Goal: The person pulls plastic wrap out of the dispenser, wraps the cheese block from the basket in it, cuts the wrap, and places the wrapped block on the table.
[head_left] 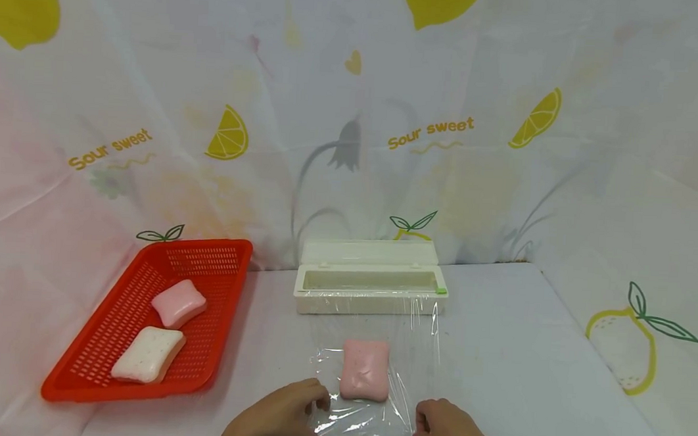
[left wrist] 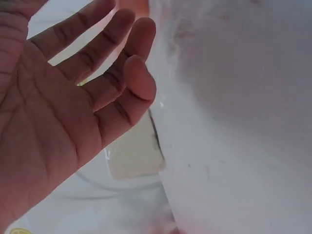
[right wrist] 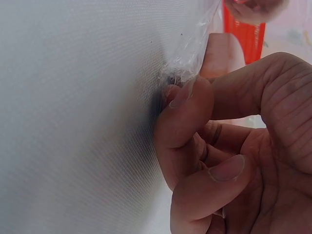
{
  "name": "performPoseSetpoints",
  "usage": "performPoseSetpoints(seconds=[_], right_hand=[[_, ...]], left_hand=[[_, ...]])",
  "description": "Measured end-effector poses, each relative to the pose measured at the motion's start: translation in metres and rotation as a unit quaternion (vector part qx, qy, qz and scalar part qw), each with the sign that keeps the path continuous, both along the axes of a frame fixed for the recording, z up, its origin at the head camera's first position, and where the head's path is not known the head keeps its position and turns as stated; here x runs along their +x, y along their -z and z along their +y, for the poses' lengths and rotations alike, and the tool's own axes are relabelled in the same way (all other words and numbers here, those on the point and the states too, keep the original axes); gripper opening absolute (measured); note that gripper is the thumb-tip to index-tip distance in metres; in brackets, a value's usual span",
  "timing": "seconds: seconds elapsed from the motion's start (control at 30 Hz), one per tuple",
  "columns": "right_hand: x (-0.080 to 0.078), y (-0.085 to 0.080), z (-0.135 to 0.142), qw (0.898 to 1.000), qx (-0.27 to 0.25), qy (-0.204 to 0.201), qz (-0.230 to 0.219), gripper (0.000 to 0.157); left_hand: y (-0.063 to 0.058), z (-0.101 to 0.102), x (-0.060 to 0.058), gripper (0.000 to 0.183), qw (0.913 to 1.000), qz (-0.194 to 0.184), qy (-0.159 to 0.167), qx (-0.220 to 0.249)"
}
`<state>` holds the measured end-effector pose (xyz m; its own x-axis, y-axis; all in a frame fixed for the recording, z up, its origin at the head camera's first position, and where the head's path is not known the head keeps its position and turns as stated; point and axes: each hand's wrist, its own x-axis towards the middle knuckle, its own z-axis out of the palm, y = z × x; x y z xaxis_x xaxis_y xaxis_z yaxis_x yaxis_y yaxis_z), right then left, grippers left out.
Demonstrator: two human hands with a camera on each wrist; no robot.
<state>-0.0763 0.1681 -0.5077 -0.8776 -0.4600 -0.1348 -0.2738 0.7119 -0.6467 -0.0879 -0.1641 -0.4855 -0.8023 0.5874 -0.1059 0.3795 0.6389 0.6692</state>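
Observation:
A pink bar of soap (head_left: 365,370) lies on a sheet of clear plastic wrap (head_left: 414,386) stretched over the white table. The wrap runs back to a long white dispenser box (head_left: 371,305) whose lid stands up. My right hand (head_left: 453,431) pinches the near right corner of the wrap between thumb and forefinger; in the right wrist view, film (right wrist: 187,63) bunches at those fingertips. To the left of the soap, my left hand (head_left: 285,412) is over the near left part of the wrap. In the left wrist view its fingers (left wrist: 97,68) are loosely bent with nothing held.
On the left sits a red plastic basket (head_left: 224,330) holding another pink soap (head_left: 178,303) and a white soap (head_left: 148,354). A small green piece (head_left: 441,291) is at the box's right end. Printed cloth (head_left: 350,198) hangs behind the table and along both sides.

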Motion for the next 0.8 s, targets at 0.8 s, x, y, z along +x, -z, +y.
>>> performPoseSetpoints(seconds=[0.8], right_hand=[[-0.001, 0.003, 0.004, 1.000, -0.019, -0.019, -0.009, 0.027]], left_hand=[[0.023, -0.016, 0.019, 0.022, 0.9958, 0.085, 0.022, -0.026]])
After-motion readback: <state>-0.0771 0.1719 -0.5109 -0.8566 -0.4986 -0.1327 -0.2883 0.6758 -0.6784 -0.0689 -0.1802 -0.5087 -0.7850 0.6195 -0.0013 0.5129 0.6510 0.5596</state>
